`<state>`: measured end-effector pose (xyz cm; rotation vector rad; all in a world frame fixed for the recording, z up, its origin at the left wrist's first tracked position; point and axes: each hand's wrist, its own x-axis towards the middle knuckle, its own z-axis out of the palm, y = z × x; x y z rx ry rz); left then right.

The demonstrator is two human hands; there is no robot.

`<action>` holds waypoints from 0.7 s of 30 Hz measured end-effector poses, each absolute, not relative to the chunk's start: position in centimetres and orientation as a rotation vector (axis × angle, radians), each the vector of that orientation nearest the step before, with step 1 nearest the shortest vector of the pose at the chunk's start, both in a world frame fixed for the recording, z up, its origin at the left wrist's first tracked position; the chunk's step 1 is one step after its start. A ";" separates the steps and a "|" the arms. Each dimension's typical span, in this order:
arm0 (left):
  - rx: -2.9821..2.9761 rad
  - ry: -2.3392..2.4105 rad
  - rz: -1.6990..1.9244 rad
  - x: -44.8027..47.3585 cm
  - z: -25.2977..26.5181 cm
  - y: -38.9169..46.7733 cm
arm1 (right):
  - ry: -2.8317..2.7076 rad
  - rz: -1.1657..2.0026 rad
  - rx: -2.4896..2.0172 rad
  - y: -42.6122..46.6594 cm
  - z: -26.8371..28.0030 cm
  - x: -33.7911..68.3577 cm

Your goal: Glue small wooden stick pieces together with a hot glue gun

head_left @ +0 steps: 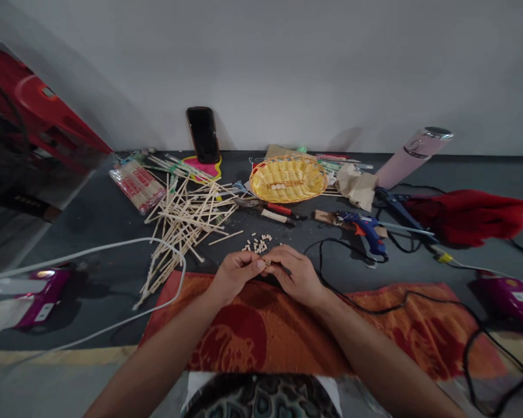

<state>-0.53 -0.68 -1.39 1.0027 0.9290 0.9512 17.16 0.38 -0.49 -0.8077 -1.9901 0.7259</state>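
Over the near edge of the dark table, my left hand (235, 277) and my right hand (297, 276) meet fingertip to fingertip. Both are closed in a pinch around small pale wooden pieces (267, 263), partly hidden by the fingers. Just beyond lies a scatter of short cut wooden bits (259, 244). Pruning shears (276, 216) with one red and one whitish handle rest behind these. Farther back a yellow woven basket (290, 165) holds a few small bits (278, 186). A loose heap of thin wooden sticks (181, 217) spreads to the left.
A blue glue gun (370, 233) with a black cord lies right. An orange towel (287, 331) covers the front edge. Behind stand a phone (203, 134) and a pink bottle (412, 157). A white cable (152, 240) loops at left; a red cloth (475, 216) lies right.
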 end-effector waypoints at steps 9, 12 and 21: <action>0.977 0.920 0.958 -0.5 -1.2 -0.7 | -1.986 0.667 -0.790 0.5 -0.8 17.5; 0.942 0.912 0.957 -0.4 -1.3 -0.7 | -1.993 0.674 -0.782 0.4 -0.7 17.5; 0.973 0.978 0.939 -0.6 -1.4 -0.6 | -2.019 0.669 -0.781 0.3 -0.7 17.5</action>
